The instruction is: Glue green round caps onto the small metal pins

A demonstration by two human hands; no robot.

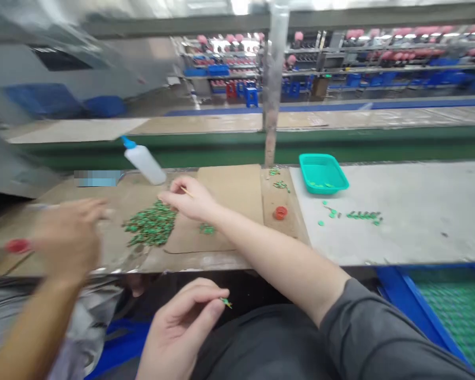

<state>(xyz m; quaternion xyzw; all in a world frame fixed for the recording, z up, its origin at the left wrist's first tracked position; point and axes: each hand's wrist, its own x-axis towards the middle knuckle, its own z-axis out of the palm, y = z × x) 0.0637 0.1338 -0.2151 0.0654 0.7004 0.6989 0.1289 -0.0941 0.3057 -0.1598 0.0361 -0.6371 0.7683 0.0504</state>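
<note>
Low in front of my lap, my left hand (186, 322) pinches a small green-and-gold piece (225, 302) between thumb and forefinger. My right hand (192, 198) reaches out over the bench with its fingers closed, a thin wooden stick (187, 191) held in it. Its fingertips are at the upper right edge of a heap of small green-and-brown pieces (150, 224); whether they touch the heap I cannot tell. Beneath my right forearm, a few green pieces (207, 228) lie on a brown cardboard sheet (229, 184).
Another person's blurred hand (69, 237) works at the left, near a red cap (18, 246). Behind the heap stands a white squeeze bottle (145, 164). Rightward are a small red cup (280, 212), a teal basket (323, 174) and a row of green pieces (364, 216). A post (275, 79) rises behind.
</note>
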